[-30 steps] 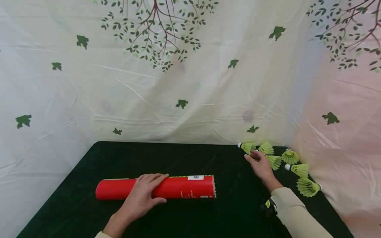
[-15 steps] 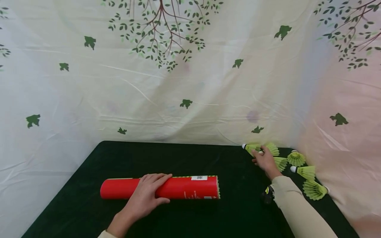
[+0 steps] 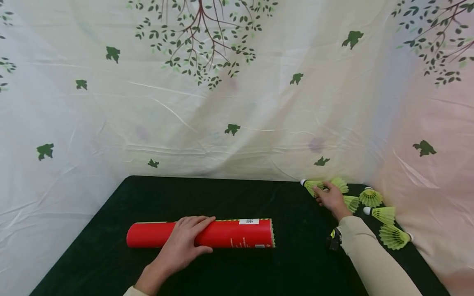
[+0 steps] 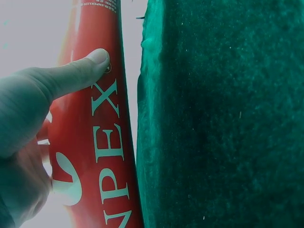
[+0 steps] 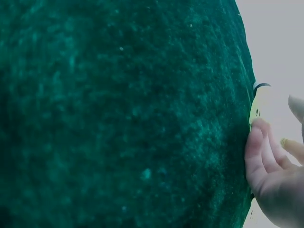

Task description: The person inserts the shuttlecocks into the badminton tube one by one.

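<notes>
My left hand (image 3: pixel 181 246) grips a red shuttlecock tube (image 3: pixel 240 233) lying crosswise on the dark green cloth. In the left wrist view its thumb (image 4: pixel 88 69) lies across the tube (image 4: pixel 107 123), above large pale lettering. At the back right my right hand (image 3: pixel 334 201) pinches a yellow-green shuttlecock (image 3: pixel 340 184) near its white cork, seen between finger and thumb. Another shuttlecock (image 3: pixel 310 185) lies just left of the fingertips, cork pointing left. Behind the hand sits one more shuttlecock (image 3: pixel 352 203), partly hidden. The right wrist view shows bent fingers (image 5: pixel 256 142) at the cloth's edge.
Further right lie three shuttlecocks: one at the back (image 3: pixel 370 197), one with its cork leftward (image 3: pixel 384 214), and one nearer the edge (image 3: pixel 394 237). A pale curtain (image 3: pixel 185 135) with printed leaves hangs close behind the table (image 3: pixel 207 197).
My right hand has moved in from just left of the shuttlecocks, and its fingers have closed on one near the cork. The view has shifted slightly. My left hand stays on the tube.
</notes>
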A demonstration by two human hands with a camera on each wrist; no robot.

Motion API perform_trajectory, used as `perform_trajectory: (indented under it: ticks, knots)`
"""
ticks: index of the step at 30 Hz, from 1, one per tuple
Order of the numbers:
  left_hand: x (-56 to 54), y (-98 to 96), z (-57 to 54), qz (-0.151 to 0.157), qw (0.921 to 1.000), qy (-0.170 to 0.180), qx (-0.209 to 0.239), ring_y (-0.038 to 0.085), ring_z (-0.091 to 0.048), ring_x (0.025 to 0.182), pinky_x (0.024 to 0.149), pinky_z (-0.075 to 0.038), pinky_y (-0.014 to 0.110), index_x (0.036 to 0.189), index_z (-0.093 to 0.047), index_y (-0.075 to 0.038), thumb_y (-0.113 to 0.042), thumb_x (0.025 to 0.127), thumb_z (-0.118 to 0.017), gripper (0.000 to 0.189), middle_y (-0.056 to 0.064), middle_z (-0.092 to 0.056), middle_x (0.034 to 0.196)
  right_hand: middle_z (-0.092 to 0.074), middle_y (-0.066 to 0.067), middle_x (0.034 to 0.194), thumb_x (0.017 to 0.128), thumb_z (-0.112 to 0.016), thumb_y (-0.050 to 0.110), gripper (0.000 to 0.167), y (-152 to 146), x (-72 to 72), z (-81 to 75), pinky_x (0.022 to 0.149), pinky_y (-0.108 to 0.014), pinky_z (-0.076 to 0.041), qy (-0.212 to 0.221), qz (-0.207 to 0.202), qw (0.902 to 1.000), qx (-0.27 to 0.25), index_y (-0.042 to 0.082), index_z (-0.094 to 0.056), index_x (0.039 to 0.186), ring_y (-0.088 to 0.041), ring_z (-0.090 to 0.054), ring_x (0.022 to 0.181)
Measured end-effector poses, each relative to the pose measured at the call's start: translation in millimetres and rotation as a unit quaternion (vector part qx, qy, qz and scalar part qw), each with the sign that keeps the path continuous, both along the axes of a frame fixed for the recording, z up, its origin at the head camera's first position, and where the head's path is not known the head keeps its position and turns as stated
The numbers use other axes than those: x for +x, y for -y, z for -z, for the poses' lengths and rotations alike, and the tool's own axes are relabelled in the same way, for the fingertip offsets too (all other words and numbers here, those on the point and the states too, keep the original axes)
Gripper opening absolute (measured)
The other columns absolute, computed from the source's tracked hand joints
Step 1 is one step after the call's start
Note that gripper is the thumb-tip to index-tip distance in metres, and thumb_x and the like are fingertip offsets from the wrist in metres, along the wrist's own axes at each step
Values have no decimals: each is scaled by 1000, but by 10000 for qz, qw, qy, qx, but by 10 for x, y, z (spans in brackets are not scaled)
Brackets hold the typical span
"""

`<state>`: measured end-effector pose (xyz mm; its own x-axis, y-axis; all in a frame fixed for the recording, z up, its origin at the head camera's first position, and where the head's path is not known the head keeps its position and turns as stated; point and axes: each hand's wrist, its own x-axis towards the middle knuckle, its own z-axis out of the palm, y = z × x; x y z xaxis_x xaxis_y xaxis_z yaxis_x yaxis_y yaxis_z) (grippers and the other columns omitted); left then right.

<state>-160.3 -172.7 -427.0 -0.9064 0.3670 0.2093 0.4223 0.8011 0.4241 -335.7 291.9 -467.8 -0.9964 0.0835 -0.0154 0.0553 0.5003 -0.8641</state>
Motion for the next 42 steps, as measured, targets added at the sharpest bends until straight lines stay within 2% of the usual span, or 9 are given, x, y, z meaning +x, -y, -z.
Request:
perform_trajectory:
  ticks: [4,8,14,18,28,32,35,39,42]
  knots:
    - [-8,5,-10,6,10000,34,-19,23,-49,124,106,-35,60,146,-52,-27,-30,76,-88,79,-1,-57,137,-62,-32,115,101,-59,36,66,28,8,-12,75,-42,-54,-256,275,9971,658,-10,-41,145,-36,-64,92]
    - [-18,9,-9,23,10000,36,-21,23,-49,124,105,-36,60,146,-52,-27,-30,76,-88,79,-1,-57,136,-52,-34,132,100,-61,39,65,53,20,-33,91,-55,-48,-317,449,9947,864,-8,-46,142,-46,-53,116]
    - [-22,17,2,47,10000,13,-8,22,-49,124,105,-36,60,147,-51,-29,-30,76,-88,80,-2,-57,137,-55,-33,128,97,-66,35,59,94,73,-59,94,-57,-45,-764,659,9905,932,-8,-54,136,-44,-52,115]
    - [-12,20,4,32,10000,-2,10,22,-49,123,106,-36,60,147,-51,-29,-30,76,-88,80,-3,-57,137,-56,-34,127,96,-69,30,54,111,112,-86,95,-57,-46,-965,660,9887,934,-8,-56,133,-46,-53,117]
    - [8,16,-2,8,10000,-43,-23,23,-49,123,105,-36,60,146,-53,-28,-30,75,-89,79,-2,-58,136,-46,-34,140,98,-65,37,62,137,295,-106,100,-60,-43,-470,212,9968,603,-4,-49,142,-48,-46,129]
    - [20,10,-3,9,10000,-62,5,23,-50,123,105,-36,60,146,-53,-28,-30,76,-89,79,-2,-58,135,-45,-35,142,99,-64,37,64,144,393,-99,102,-59,-43,-380,-14,9979,529,-5,-47,144,-48,-45,130]
    - [29,6,-4,12,10000,-70,34,22,-50,123,105,-36,60,146,-53,-28,-29,76,-89,79,-2,-58,135,-45,-35,142,100,-63,36,64,153,487,-100,98,-54,-48,-367,-242,9983,390,-6,-45,145,-48,-48,129]
    - [40,3,-7,15,9999,-102,27,22,-50,123,105,-36,60,145,-53,-27,-29,76,-89,78,-2,-58,135,-45,-34,141,100,-64,35,65,189,656,-129,90,-41,-56,-336,-506,9981,-67,-5,-44,146,-46,-52,126]
    - [51,5,-8,16,9999,-124,5,22,-51,122,105,-36,60,145,-53,-27,-30,76,-89,78,-1,-58,135,-46,-30,140,99,-65,33,63,220,803,-154,87,-31,-56,-327,-642,9960,-530,-3,-44,147,-38,-56,123]
